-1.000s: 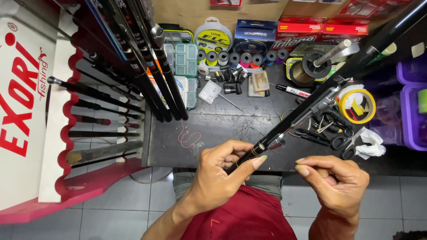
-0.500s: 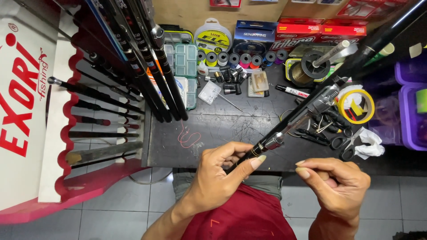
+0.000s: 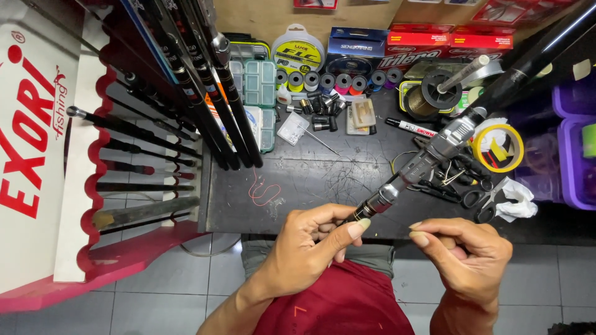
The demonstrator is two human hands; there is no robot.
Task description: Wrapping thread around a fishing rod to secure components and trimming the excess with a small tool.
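— So which step is this?
— Butt-end work, I judge: left hand (image 3: pixel 310 248) grips the fishing rod (image 3: pixel 428 158) at its lower end, above the table (image 3: pixel 323 180).
— And the right hand (image 3: pixel 462 254)?
— Pinched shut (on what, I cannot tell). Next needs a steady rod. It's black, silver reel seat, slanting up right.

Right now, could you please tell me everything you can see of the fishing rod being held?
The fishing rod is dark and slim, with a grey metal-looking reel seat at its middle and a black blank running up to the right, out of view. It lies tilted across the black workbench, butt end down. The left hand grips that lower end; the right hand is close by, fingers pinched, apparently not touching it.
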